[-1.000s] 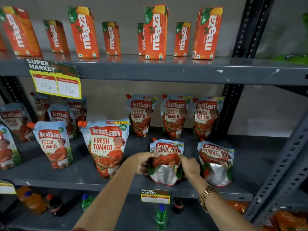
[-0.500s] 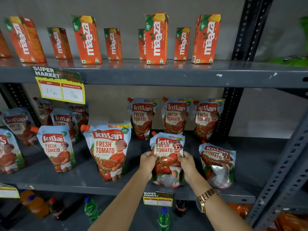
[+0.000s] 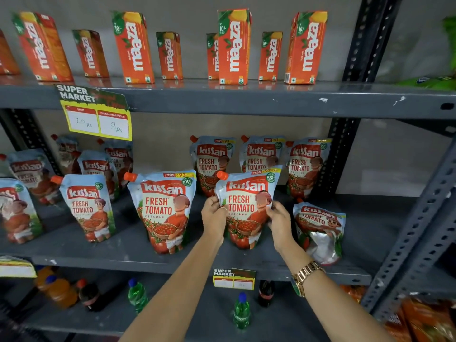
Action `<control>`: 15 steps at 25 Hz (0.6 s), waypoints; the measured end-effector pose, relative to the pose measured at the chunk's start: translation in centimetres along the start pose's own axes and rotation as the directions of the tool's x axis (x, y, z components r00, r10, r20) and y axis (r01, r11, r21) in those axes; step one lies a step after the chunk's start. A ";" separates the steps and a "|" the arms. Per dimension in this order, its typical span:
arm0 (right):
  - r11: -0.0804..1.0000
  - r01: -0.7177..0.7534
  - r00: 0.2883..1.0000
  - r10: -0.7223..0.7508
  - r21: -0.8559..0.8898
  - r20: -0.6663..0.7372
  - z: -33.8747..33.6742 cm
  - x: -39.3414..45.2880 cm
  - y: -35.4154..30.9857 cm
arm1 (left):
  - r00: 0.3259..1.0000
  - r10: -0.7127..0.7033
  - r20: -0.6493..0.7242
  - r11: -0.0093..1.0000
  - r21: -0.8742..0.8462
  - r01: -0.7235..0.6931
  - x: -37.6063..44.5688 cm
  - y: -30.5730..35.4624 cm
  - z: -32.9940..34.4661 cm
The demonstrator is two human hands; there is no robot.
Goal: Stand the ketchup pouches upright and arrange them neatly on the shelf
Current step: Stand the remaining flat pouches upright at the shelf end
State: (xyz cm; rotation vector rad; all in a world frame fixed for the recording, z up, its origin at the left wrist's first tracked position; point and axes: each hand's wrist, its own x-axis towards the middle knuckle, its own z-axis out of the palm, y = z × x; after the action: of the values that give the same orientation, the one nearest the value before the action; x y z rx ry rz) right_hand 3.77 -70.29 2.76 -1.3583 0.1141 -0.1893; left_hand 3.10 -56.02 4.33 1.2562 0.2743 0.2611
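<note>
A blue-and-red Kissan ketchup pouch with an orange cap stands upright at the front of the grey middle shelf. My left hand grips its left edge and my right hand holds its right edge. To its right another pouch lies slumped backward, silver base facing out. On its left an upright pouch stands close by, and three more stand in a row behind. Several other pouches stand on the left part of the shelf.
Orange Maaza juice cartons line the upper shelf, with a yellow price tag hanging from its edge. Small drink bottles stand on the lower shelf. Perforated dark uprights frame the right side.
The pouch between my hands has gone from slumped back with its silver base showing to fully upright, and both hands have risen along its sides.
</note>
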 end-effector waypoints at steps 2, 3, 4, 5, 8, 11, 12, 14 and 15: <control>0.993 0.069 0.978 -0.087 -0.098 -0.189 -0.3 -0.1 0.0 | 0.980 0.143 -0.138 0.986 0.102 -0.130 -0.7 0.2 0.2; 0.982 0.099 0.946 -0.142 -0.160 -0.292 -0.6 -0.2 -0.3 | 0.949 0.230 -0.216 0.965 0.174 -0.195 -1.0 0.4 0.3; 0.972 0.118 0.908 -0.188 -0.201 -0.374 -1.1 -0.3 -0.6 | 0.916 0.306 -0.261 0.940 0.234 -0.248 -1.4 0.6 0.4; 0.966 0.135 0.877 -0.221 -0.222 -0.427 -1.6 -0.2 -1.2 | 0.895 0.360 -0.264 0.918 0.274 -0.288 -1.7 0.7 0.6; 0.956 0.108 0.811 -0.244 -0.273 -0.532 -3.8 0.8 -3.1 | 0.905 0.385 -0.181 0.895 0.314 -0.318 -2.7 0.7 1.9; 0.946 0.016 0.796 -0.207 -0.323 -0.569 -6.3 1.8 -4.0 | 0.922 0.360 -0.141 0.881 0.378 -0.286 -3.8 -0.1 4.0; 0.936 -0.017 0.802 -0.197 -0.352 -0.563 -6.9 2.0 -4.0 | 0.922 0.360 -0.145 0.872 0.403 -0.278 -4.1 -0.4 4.6; 0.918 -0.078 0.807 -0.171 -0.389 -0.565 -8.4 2.2 -4.0 | 0.926 0.363 -0.107 0.850 0.444 -0.282 -4.7 -1.2 5.9; 0.912 -0.109 0.807 -0.151 -0.396 -0.570 -9.2 2.3 -4.0 | 0.935 0.349 -0.057 0.837 0.468 -0.284 -4.9 -1.7 6.6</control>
State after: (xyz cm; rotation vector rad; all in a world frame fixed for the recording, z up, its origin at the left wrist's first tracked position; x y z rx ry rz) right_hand 3.98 -80.41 4.77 -1.6836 0.7039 -0.6414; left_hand 0.80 -64.10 4.84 1.7556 0.2533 0.6014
